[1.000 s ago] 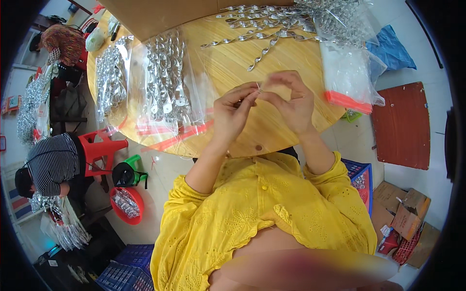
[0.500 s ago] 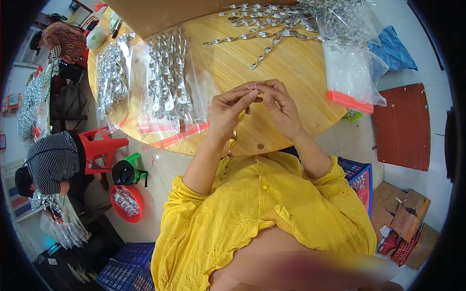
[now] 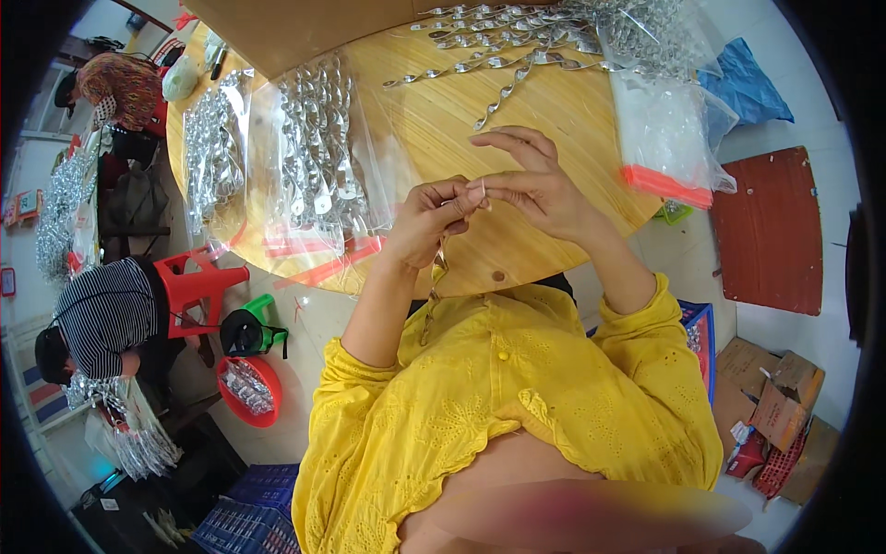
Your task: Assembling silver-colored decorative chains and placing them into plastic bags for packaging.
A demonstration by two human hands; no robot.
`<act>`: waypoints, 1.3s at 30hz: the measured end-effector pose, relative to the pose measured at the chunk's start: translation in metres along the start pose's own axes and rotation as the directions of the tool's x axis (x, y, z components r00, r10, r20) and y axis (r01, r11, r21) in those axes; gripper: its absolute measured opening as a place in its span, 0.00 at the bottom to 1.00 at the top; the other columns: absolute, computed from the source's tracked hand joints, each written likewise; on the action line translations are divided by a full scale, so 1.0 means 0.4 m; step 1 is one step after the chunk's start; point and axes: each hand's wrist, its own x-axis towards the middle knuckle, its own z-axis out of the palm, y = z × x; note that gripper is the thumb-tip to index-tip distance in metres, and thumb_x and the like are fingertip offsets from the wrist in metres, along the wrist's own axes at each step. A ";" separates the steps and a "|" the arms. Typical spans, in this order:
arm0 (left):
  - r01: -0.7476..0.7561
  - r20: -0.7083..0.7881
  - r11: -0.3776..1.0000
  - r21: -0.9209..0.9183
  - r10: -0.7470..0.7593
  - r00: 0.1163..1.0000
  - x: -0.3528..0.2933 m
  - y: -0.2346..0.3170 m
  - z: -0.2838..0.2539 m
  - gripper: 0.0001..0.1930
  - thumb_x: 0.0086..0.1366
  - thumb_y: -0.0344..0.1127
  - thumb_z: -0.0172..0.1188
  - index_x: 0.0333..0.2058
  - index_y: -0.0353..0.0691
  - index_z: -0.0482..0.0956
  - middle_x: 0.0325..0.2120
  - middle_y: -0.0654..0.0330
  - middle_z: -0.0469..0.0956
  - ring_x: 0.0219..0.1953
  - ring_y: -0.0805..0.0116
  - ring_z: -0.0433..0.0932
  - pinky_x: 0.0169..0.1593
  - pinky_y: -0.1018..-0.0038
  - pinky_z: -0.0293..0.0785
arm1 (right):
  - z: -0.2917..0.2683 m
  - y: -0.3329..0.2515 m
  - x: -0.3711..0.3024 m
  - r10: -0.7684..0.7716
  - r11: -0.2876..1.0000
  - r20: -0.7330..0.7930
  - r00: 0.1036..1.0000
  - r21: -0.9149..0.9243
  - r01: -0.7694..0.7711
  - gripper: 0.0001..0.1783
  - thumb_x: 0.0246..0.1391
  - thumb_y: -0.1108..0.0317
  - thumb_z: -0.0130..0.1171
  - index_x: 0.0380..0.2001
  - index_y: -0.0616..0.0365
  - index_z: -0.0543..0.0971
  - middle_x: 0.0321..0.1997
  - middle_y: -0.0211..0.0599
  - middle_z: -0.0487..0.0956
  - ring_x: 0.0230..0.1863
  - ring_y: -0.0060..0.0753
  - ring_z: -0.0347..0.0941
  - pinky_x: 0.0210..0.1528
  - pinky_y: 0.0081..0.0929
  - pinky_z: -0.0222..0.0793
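Note:
My left hand point(image 3: 426, 220) is closed in a pinch on the upper end of a twisted silver metallic strip point(image 3: 439, 268). The strip hangs below that hand toward the yellow top, and its gripped end is hidden by the fingers. A thin pale string point(image 3: 484, 188) shows at the fingertips, between the two hands. My right hand point(image 3: 546, 196) meets the left one there, thumb and one finger pressed together on the string, its other fingers raised and spread. Both hands are over the near part of the round wooden table point(image 3: 434, 125).
Clear bags of twisted strips point(image 3: 318, 138) lie on the left of the table. Loose strips point(image 3: 503, 62) lie at the far side, beside clear plastic bags with red edges point(image 3: 664, 138). A cardboard box point(image 3: 305, 28) stands at the back. Two people work at the left, near a red stool point(image 3: 198, 286).
My right hand has shifted slightly right and opened its outer fingers upward. The left hand has moved slightly down and left, still with the strip.

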 end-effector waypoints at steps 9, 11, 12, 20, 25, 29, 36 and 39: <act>-0.036 -0.247 0.999 0.010 0.037 0.968 0.002 0.003 0.025 0.09 0.54 0.32 0.55 0.30 0.30 0.74 0.20 0.62 0.72 0.17 0.82 0.60 0.18 0.87 0.50 | 0.028 0.018 -0.039 0.402 0.755 -0.126 0.907 0.607 -0.251 0.06 0.47 0.72 0.51 0.31 0.59 0.71 0.41 0.37 0.71 0.46 0.35 0.63 0.49 0.28 0.56; -0.038 -0.234 0.999 0.034 0.045 0.971 -0.006 -0.005 0.002 0.09 0.54 0.32 0.55 0.30 0.30 0.74 0.18 0.63 0.71 0.16 0.82 0.58 0.18 0.86 0.50 | 0.005 0.029 -0.039 0.592 0.115 0.114 0.798 0.968 -0.224 0.06 0.50 0.72 0.47 0.32 0.61 0.69 0.39 0.39 0.70 0.45 0.33 0.65 0.50 0.26 0.58; -0.041 -0.219 0.997 0.060 0.053 0.974 -0.008 -0.012 -0.008 0.09 0.54 0.31 0.55 0.30 0.30 0.75 0.16 0.64 0.71 0.14 0.82 0.57 0.18 0.86 0.50 | 0.006 0.037 -0.040 0.593 0.114 0.115 0.797 0.968 -0.224 0.06 0.50 0.72 0.47 0.32 0.61 0.69 0.39 0.39 0.70 0.45 0.33 0.65 0.50 0.26 0.58; -0.026 -0.165 0.999 -0.032 0.021 0.986 -0.023 -0.016 -0.022 0.08 0.55 0.30 0.53 0.30 0.29 0.74 0.15 0.64 0.70 0.13 0.83 0.56 0.16 0.86 0.48 | 0.001 0.021 -0.037 0.047 0.995 -0.114 0.992 0.094 -0.037 0.09 0.41 0.78 0.53 0.30 0.62 0.70 0.27 0.37 0.69 0.26 0.32 0.62 0.27 0.24 0.59; -0.049 -0.162 0.998 -0.041 0.041 0.986 -0.052 -0.004 -0.053 0.10 0.55 0.32 0.54 0.29 0.29 0.75 0.15 0.64 0.69 0.13 0.83 0.55 0.17 0.86 0.48 | -0.025 0.028 -0.069 0.019 0.999 -0.088 0.996 -0.042 -0.023 0.10 0.37 0.83 0.53 0.28 0.62 0.72 0.25 0.37 0.67 0.27 0.34 0.63 0.26 0.24 0.60; -0.048 -0.160 0.998 -0.051 0.039 0.986 -0.060 -0.004 -0.037 0.09 0.55 0.32 0.54 0.29 0.29 0.75 0.15 0.64 0.70 0.14 0.83 0.56 0.17 0.85 0.48 | -0.034 0.012 -0.070 0.172 0.984 -0.233 0.957 -0.004 -0.178 0.10 0.37 0.83 0.53 0.28 0.62 0.72 0.26 0.36 0.70 0.28 0.36 0.64 0.27 0.25 0.61; -0.061 -0.138 0.995 -0.073 0.051 0.989 -0.065 -0.008 -0.032 0.09 0.55 0.32 0.53 0.29 0.30 0.75 0.15 0.63 0.70 0.14 0.82 0.57 0.18 0.85 0.48 | -0.023 0.060 -0.110 0.170 0.964 -0.228 0.959 -0.162 -0.209 0.08 0.38 0.83 0.52 0.26 0.63 0.72 0.26 0.39 0.72 0.29 0.36 0.66 0.28 0.24 0.62; -0.064 -0.142 0.995 -0.079 0.052 0.989 -0.064 -0.004 -0.020 0.09 0.55 0.32 0.53 0.29 0.30 0.75 0.15 0.63 0.70 0.14 0.82 0.57 0.18 0.85 0.48 | -0.011 0.061 -0.113 0.174 0.968 -0.293 0.940 -0.123 -0.218 0.08 0.37 0.82 0.53 0.25 0.63 0.73 0.25 0.38 0.72 0.26 0.34 0.66 0.27 0.23 0.62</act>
